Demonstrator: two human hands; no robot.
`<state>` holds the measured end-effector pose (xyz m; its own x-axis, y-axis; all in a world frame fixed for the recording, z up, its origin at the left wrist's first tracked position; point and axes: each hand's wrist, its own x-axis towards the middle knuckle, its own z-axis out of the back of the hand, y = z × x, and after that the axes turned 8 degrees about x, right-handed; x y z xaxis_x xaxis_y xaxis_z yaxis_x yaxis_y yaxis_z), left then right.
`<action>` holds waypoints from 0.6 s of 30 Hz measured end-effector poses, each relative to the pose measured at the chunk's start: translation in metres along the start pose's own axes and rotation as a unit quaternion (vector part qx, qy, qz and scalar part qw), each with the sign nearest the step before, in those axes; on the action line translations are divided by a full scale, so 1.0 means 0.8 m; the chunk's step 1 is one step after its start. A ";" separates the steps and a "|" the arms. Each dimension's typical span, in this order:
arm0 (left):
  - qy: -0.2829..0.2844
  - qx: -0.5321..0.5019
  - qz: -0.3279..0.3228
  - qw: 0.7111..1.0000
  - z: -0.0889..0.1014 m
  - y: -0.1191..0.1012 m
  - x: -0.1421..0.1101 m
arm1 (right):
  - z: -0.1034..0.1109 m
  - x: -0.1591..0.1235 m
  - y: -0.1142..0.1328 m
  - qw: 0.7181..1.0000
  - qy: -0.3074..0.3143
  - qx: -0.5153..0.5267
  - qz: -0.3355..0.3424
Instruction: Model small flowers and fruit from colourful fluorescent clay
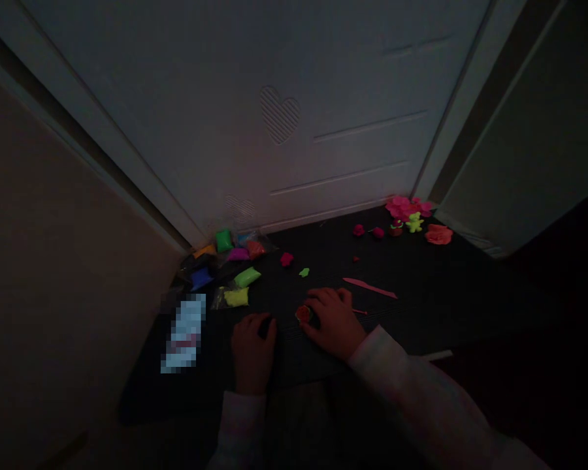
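My right hand has its thumb and fingertips around a small round red clay piece with a greenish edge, low over the dark table. My left hand rests on the table to the left, fingers bent and thumb apart, with nothing visible in it. A thin red stick pokes out beyond my right hand, partly hidden by it. Farther back lies a pink plastic knife. A small light green clay piece and a crimson clay shape sit beyond my hands.
Packets of coloured clay, including a yellow packet and a green packet, lie at the back left. Clay figures, including a yellow bear, stand at the back right. A white door rises behind the table.
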<state>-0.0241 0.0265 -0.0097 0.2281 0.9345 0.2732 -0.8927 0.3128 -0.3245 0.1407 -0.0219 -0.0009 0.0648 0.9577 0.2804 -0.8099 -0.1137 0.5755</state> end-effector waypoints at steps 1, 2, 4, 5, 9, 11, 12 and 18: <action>0.001 0.000 0.001 1.000 0.000 0.000 0.000 | 0.001 0.000 0.000 1.000 -0.004 0.006 0.001; 0.002 0.000 0.002 1.000 0.000 0.000 0.000 | 0.002 0.000 0.001 1.000 -0.010 0.014 0.001; 0.004 -0.001 0.002 1.000 0.000 0.001 0.000 | 0.003 0.000 0.002 0.999 -0.018 0.029 0.002; 0.005 -0.001 0.002 1.000 0.000 0.001 0.001 | 0.004 0.000 0.002 0.999 -0.020 0.034 0.002; 0.005 -0.003 0.003 1.000 0.000 0.001 0.001 | 0.004 0.000 0.002 0.999 -0.014 0.038 0.000; 0.000 -0.005 0.004 1.000 -0.001 0.000 0.001 | 0.002 0.000 0.001 0.999 -0.010 0.038 -0.001; -0.003 -0.006 0.004 1.000 -0.001 0.000 0.001 | 0.001 0.000 0.001 0.999 -0.009 0.038 -0.001; -0.013 -0.013 0.000 1.000 -0.001 0.001 -0.001 | 0.000 -0.001 0.000 0.999 -0.002 0.037 0.001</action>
<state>-0.0249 0.0266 -0.0112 0.2178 0.9299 0.2965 -0.8823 0.3175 -0.3475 0.1403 -0.0227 -0.0011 0.0653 0.9566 0.2839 -0.7644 -0.1350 0.6305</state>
